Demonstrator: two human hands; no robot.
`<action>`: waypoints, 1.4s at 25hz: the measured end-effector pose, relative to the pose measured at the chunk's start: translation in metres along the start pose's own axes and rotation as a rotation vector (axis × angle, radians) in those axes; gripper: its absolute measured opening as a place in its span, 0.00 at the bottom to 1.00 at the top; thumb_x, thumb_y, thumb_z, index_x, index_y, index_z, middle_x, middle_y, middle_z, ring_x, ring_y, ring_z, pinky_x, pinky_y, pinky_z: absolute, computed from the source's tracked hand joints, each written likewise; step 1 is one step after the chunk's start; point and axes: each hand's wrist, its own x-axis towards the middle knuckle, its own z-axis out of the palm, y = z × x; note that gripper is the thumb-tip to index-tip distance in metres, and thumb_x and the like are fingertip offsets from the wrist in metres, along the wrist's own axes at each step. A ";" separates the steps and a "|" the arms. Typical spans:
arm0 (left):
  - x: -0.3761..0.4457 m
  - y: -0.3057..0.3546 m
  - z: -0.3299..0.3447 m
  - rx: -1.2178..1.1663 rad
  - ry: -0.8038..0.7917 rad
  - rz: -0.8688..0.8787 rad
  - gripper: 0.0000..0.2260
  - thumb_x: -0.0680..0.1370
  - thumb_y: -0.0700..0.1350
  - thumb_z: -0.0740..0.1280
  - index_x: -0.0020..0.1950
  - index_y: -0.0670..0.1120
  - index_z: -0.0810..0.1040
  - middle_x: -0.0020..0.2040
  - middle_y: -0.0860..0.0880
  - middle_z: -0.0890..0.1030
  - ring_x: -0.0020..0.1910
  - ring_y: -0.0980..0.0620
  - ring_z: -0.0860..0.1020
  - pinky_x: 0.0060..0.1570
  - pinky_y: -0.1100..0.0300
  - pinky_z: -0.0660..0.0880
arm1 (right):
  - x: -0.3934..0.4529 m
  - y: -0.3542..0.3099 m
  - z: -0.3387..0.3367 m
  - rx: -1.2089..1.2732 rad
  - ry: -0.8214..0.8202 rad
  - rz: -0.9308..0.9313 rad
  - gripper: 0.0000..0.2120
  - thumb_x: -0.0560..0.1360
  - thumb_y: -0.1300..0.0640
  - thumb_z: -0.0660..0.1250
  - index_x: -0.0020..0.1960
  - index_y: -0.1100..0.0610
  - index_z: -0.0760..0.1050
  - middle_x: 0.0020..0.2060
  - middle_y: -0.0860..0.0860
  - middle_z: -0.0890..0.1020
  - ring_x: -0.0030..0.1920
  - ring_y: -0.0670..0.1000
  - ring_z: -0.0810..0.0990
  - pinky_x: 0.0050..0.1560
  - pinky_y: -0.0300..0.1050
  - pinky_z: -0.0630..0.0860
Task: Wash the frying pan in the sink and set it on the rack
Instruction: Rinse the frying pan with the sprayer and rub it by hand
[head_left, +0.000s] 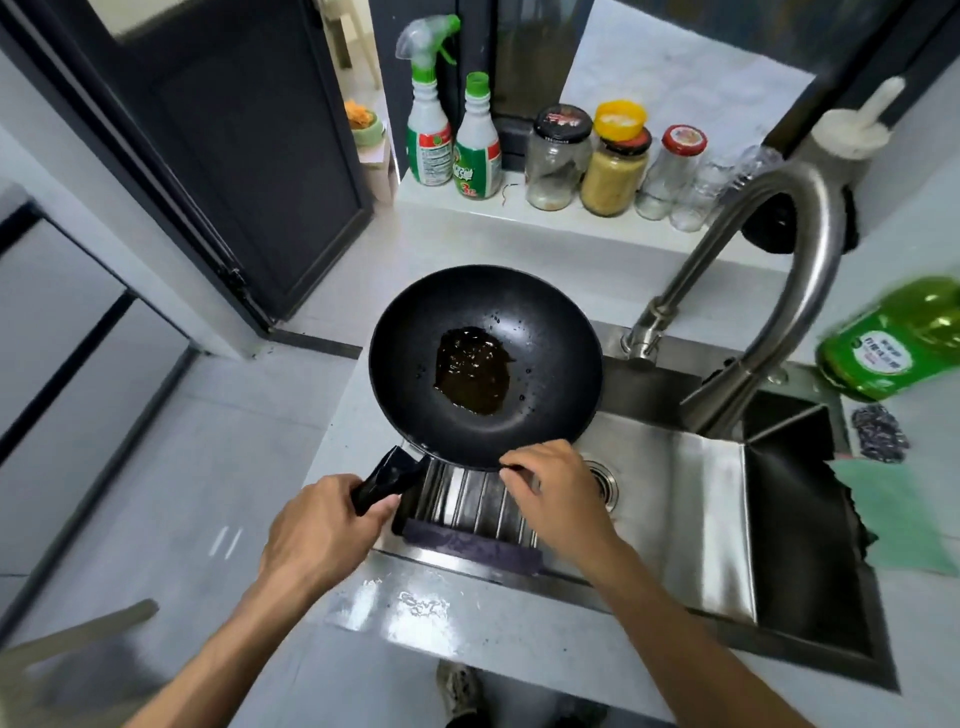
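A black frying pan (545, 332) with a pool of dark brown residue in its middle hangs level over the left end of the steel sink (691, 499). My left hand (322, 530) grips its black handle at the lower left. My right hand (558, 491) pinches the pan's near rim with its fingertips. Under the pan a slatted metal rack (467, 506) lies across the sink's left part, with a dark cloth along its front edge.
A curved steel faucet (779, 291) arches over the sink at the right. A green dish soap bottle (898, 338), a dark scrubber (878, 434) and a green cloth (904, 514) lie right of it. Spray bottles (428, 130) and jars (558, 156) line the back ledge.
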 end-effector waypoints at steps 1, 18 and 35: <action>-0.014 0.001 -0.005 0.024 -0.023 0.026 0.19 0.75 0.62 0.66 0.34 0.49 0.73 0.26 0.51 0.75 0.28 0.52 0.75 0.27 0.59 0.63 | -0.020 0.001 -0.018 0.141 0.116 0.135 0.05 0.77 0.58 0.71 0.51 0.52 0.85 0.43 0.44 0.86 0.45 0.43 0.80 0.49 0.47 0.81; -0.060 0.132 0.102 0.081 -0.265 0.271 0.13 0.75 0.62 0.66 0.44 0.53 0.77 0.32 0.54 0.80 0.32 0.57 0.78 0.31 0.61 0.73 | 0.010 0.115 -0.262 0.059 0.311 0.434 0.09 0.75 0.53 0.72 0.52 0.57 0.79 0.41 0.49 0.83 0.44 0.51 0.83 0.41 0.40 0.78; 0.002 0.170 0.237 0.572 -0.211 0.292 0.20 0.79 0.62 0.60 0.57 0.49 0.80 0.58 0.49 0.73 0.59 0.48 0.69 0.59 0.55 0.70 | 0.013 0.189 -0.259 0.080 0.244 0.379 0.12 0.72 0.47 0.74 0.40 0.54 0.78 0.34 0.50 0.82 0.36 0.53 0.82 0.42 0.51 0.80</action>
